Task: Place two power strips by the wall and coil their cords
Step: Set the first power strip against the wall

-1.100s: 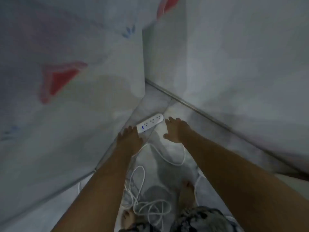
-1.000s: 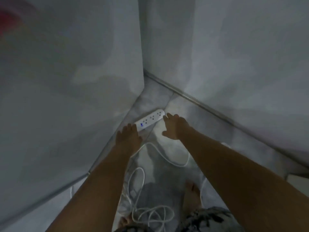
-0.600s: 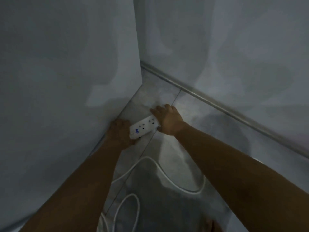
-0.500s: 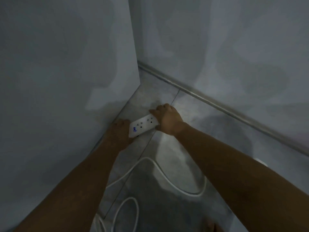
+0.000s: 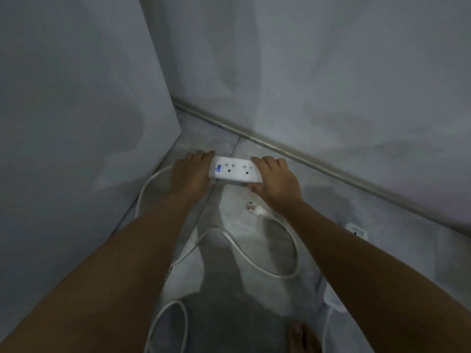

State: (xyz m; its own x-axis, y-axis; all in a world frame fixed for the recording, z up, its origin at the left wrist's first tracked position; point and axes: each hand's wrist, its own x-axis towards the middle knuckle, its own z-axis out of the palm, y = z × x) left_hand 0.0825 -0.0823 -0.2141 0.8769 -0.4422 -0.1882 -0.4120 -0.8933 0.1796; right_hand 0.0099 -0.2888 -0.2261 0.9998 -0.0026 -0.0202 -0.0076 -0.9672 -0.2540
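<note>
A white power strip (image 5: 235,171) lies across the floor tiles near the corner where two walls meet. My left hand (image 5: 190,174) holds its left end, the one with the blue switch. My right hand (image 5: 276,180) grips its right end, fingers over the top and thumb at the near edge. Its white cord (image 5: 257,261) leaves the left end, loops across the floor and ends in a plug (image 5: 256,210) just under my right wrist. A second white power strip (image 5: 356,231) shows partly behind my right forearm.
A grey wall (image 5: 76,123) stands at the left and another with a skirting strip (image 5: 305,159) runs along the back right. More white cord (image 5: 165,324) lies at the bottom. My bare foot (image 5: 303,337) stands at the lower edge.
The power strip has turned from slanting along the left wall to lying across the tiles, farther from that wall. Both hands stayed on its ends. The plug has come into view.
</note>
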